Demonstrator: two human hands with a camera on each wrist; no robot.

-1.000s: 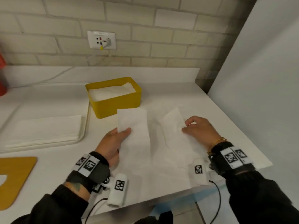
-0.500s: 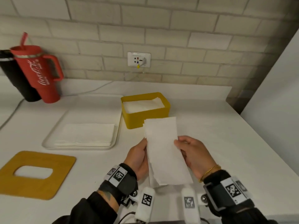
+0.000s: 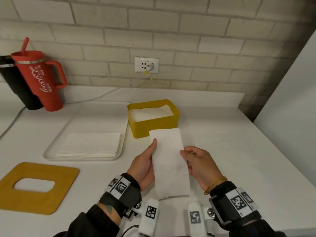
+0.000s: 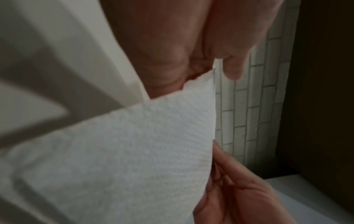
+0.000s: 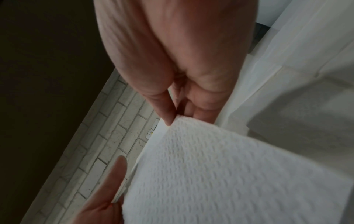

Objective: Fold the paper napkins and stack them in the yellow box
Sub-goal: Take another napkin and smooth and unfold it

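While both hands pinch napkin (image 3: 169, 161) | long axis toward yellow box (image 3: 153, 124)

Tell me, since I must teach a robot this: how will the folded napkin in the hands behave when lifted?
The napkin looks thin and embossed, so probably very light and floppy. Both the left hand and right hand support it, suggesting it droops held singly. Its textured surface probably resists slipping.
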